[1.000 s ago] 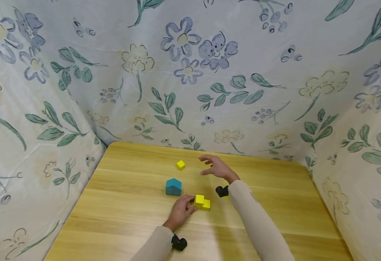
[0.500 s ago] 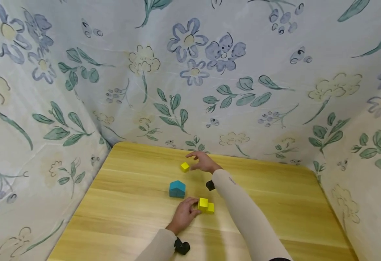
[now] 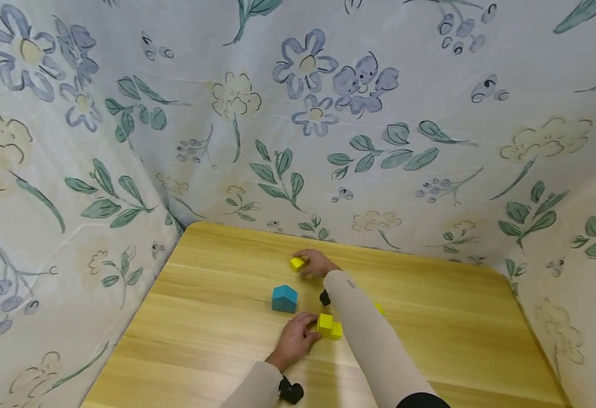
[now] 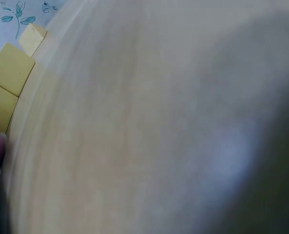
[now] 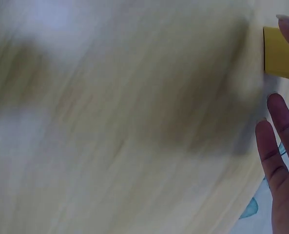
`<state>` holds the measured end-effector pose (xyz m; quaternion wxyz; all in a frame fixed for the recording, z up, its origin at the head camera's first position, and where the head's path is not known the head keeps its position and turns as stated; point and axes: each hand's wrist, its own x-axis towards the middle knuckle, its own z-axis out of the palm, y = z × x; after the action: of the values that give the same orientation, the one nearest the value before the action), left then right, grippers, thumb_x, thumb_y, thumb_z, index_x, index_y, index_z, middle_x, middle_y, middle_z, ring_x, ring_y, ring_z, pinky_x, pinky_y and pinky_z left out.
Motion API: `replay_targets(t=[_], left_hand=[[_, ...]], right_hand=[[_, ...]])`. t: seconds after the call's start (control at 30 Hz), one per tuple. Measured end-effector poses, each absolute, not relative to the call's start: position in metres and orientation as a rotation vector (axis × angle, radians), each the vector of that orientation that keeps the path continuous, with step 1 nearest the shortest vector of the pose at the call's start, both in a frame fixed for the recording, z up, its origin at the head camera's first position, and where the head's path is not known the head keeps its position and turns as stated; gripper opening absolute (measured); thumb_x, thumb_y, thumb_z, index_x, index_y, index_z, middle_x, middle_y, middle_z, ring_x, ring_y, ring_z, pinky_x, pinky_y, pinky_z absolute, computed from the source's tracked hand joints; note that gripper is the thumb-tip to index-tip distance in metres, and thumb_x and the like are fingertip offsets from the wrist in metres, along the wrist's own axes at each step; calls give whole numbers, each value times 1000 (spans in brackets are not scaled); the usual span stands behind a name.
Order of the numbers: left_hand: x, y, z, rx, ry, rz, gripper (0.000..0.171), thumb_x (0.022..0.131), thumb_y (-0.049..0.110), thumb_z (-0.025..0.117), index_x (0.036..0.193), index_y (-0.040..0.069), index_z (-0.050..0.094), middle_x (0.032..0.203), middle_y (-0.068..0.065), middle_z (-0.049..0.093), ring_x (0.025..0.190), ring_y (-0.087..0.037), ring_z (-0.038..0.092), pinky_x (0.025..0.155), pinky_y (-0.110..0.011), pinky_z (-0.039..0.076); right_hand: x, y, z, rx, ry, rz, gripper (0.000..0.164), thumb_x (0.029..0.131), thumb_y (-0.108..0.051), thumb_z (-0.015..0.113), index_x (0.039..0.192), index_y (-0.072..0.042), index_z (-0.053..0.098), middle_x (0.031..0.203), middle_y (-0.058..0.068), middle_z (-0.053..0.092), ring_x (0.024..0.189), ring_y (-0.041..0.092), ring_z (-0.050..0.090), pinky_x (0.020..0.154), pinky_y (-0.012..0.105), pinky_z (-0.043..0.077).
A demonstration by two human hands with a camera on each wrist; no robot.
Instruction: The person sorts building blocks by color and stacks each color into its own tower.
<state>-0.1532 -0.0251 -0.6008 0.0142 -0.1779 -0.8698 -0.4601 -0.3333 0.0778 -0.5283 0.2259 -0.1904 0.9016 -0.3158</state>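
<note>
Toward the back of the table, my right hand [image 3: 316,264] pinches a small yellow cube [image 3: 296,264] between thumb and fingers. In the right wrist view, the thumb overlaps this cube [image 5: 279,53], while two other fingers extend below it. My left hand [image 3: 295,341] is at the left side of a taller yellow block [image 3: 324,323], its thumb in front and fingers behind, holding it. A lower yellow block [image 3: 336,331] stands against the taller one's right side. In the left wrist view, fingertips touch the nearer yellow block [image 4: 0,103].
A blue house-shaped block [image 3: 284,299] stands left of the yellow blocks. Another yellow block [image 3: 379,308] is partly hidden by the right sleeve [image 3: 371,334]. The wooden table [image 3: 186,328] ends at floral cloth walls [image 3: 257,170] behind and at both sides.
My right hand has moved left to the back yellow cube and closed its fingers on it. My left hand stays at the yellow blocks. The head view has shifted slightly.
</note>
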Motion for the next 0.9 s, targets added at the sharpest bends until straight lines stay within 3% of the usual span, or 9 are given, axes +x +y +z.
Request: replay_targets(t=[0.3, 0.9], left_hand=[[-152, -24, -598, -571, -2706, -1424, 35, 88, 18, 71, 117, 0, 63, 112, -8, 64, 69, 1, 48, 65, -17, 46], [-153, -24, -598, -531, -2750, -1437, 36, 88, 19, 71, 118, 1, 63, 116, -6, 63, 66, 3, 47, 64, -17, 45]], right_hand=[[-334, 75, -531, -458, 2516, -920, 34, 79, 2, 76, 111, -8, 69, 116, 9, 62, 98, 24, 56, 90, 38, 49], [-336, 81, -533, -408, 2541, -899, 35, 77, 3, 77, 109, -7, 70, 112, 8, 64, 97, 24, 57, 94, 40, 47]])
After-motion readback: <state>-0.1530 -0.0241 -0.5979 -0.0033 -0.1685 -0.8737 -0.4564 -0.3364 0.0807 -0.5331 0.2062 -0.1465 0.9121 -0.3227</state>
